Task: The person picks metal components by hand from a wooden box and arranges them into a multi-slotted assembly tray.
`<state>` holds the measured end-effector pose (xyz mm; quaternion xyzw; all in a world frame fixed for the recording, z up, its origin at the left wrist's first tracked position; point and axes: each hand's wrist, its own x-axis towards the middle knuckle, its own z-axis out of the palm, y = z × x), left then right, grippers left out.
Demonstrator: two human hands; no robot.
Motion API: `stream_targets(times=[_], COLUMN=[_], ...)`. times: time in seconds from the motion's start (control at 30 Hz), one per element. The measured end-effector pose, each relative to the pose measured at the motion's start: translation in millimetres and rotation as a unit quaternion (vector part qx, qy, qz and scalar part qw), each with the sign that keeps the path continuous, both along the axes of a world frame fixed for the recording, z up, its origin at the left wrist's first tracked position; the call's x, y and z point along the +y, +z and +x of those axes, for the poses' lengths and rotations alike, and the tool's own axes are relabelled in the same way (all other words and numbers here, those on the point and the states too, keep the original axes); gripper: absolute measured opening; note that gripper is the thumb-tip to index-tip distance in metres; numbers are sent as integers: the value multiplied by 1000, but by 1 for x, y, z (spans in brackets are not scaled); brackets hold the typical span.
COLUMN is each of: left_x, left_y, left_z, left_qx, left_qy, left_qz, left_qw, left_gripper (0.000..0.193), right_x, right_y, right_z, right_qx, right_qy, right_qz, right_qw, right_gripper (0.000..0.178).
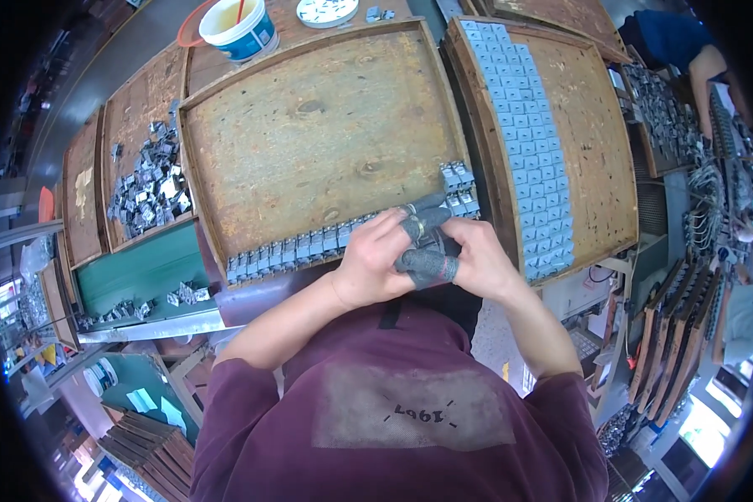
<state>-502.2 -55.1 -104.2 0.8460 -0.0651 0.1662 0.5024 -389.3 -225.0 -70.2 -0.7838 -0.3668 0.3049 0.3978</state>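
Observation:
My left hand (372, 258) and my right hand (482, 259) meet over the near edge of a shallow wooden tray (318, 125). Grey covers wrap several of the fingers. Both hands are closed, fingertips pressed together; whatever lies between them is hidden behind the covered fingers. Along the tray's near rim runs a row of small grey metal parts (309, 248), standing side by side and passing behind my hands. A few more metal parts (458, 177) sit at the tray's right edge, just beyond my right hand.
On the left, a loose heap of metal parts (152, 180) lies on a wooden board, with a green surface (138, 272) nearer me. A second tray (598, 151) on the right holds rows of grey blocks (527, 142). A bucket (238, 32) stands behind. Another person's arm (704, 92) is far right.

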Motion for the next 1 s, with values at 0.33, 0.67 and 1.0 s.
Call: stream_targets(times=[0.33,0.67,1.0], left_x=[16,3,166], left_y=[-57,-67,-34], left_z=[91,88,-198], left_qx=[311,285,250], left_qy=[28,-9,632], left_qz=[-47,-19,257], left_qw=[949,958,687], left_gripper=[52,49,37], right_x=[-28,-6,22], right_y=[-12,-102,-28], right_z=[242,398,254], right_qx=[-190,121,94], right_qy=[-323,-316,-302], right_qz=[-105,7,260], right_qw=[921,941,912], right_gripper=[33,32,32])
